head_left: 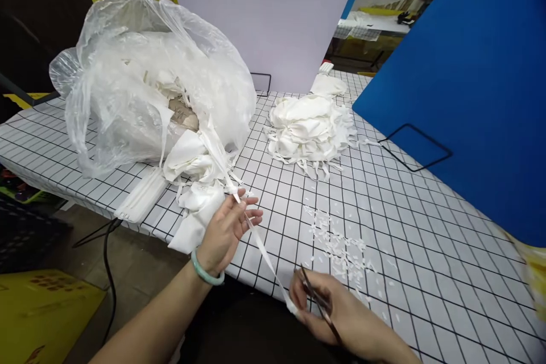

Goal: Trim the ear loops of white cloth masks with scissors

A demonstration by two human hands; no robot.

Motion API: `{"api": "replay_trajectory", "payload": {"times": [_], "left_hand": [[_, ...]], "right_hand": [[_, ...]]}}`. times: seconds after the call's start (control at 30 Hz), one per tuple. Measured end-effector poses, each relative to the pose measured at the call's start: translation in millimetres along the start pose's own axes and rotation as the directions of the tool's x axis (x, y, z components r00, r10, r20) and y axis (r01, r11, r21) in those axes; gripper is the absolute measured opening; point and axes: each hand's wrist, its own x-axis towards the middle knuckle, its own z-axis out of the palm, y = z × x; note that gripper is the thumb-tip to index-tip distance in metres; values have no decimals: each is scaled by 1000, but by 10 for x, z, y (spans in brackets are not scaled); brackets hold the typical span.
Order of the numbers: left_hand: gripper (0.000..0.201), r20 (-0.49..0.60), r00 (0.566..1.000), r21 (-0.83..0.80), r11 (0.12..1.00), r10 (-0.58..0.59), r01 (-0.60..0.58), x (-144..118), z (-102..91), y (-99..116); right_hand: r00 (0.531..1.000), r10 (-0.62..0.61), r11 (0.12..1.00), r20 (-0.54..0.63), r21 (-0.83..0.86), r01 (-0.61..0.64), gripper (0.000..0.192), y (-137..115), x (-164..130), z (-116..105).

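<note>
My left hand [226, 230], with a pale green bangle on its wrist, pinches a long white strap [262, 250] that runs from a white fabric piece [196, 213] spilling out of a clear plastic bag [145, 74]. The strap stretches down to my right hand [330, 310], which grips its lower end together with small dark scissors [318, 298]. Both hands hover over the near edge of the white grid-patterned table [409, 227].
A pile of white fabric pieces [309, 125] lies at the table's middle back. Small white clippings [341, 244] are scattered near my right hand. A blue board [478, 79] stands on the right, a white board [268, 11] behind. Yellow crate [38, 307] and cable on the floor, left.
</note>
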Motion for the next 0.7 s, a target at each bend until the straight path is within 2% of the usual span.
{"api": "replay_trajectory", "payload": {"times": [0.1,0.2,0.23,0.3,0.33,0.4,0.43,0.5,0.57,0.63,0.7], "left_hand": [[33,-63,996,-5,998,57,-58,15,8,45],[38,-59,996,92,994,63,-57,-96,-4,-113],[41,-32,998,141,989,49,-44,-156,3,-202],[47,61,998,236,971,10,-24,-291,35,-392],[49,115,993,277,961,-9,-23,-358,54,-474],[50,205,978,349,936,-36,-39,-481,89,-573],[50,238,970,392,918,-38,-61,-535,103,-583],[49,297,954,481,869,-39,-114,-627,133,-525],[50,377,924,524,837,-62,-158,-696,184,-399],[52,480,868,498,854,-125,-153,-736,268,-267],[57,615,755,438,895,-226,-88,-742,367,-185]], "right_hand": [[991,95,996,91,-9,-94,23,178,-131,99],[983,107,994,152,21,-112,24,202,-126,82],[990,82,994,119,62,-90,24,174,-78,57],[997,23,987,-77,158,-10,25,87,99,-6],[975,-4,980,-224,194,48,26,38,223,-40],[886,-71,962,-458,202,182,27,-53,508,-101],[856,-113,949,-504,199,243,27,-93,651,-123],[868,-180,922,-463,226,313,28,-164,901,-128],[910,-240,897,-337,283,341,36,-230,1084,-68],[922,-291,867,-256,337,367,44,-287,1204,40],[912,-303,835,-278,383,395,42,-323,1278,136]]}}
